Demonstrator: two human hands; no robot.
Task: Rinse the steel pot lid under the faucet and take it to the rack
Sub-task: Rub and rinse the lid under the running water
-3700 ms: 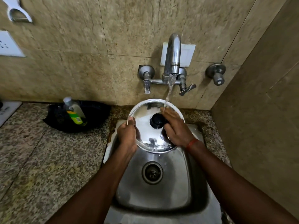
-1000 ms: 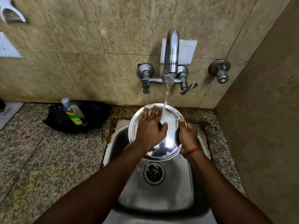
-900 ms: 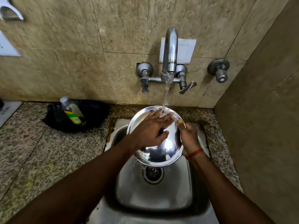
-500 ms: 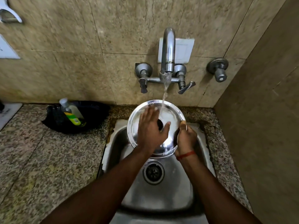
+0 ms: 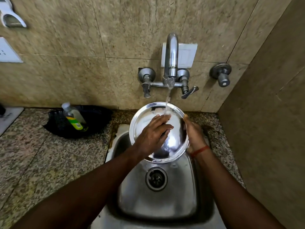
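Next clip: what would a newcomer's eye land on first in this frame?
The shiny steel pot lid is held over the sink at centre. Water from the wall faucet streams onto its upper part. The left hand lies flat across the lid's face while the right hand grips its right rim. Off to the left, a green-labelled bottle rests on something black.

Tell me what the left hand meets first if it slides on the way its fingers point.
The left hand would probably meet the water stream first, then the steel lid's far rim; depth unclear.
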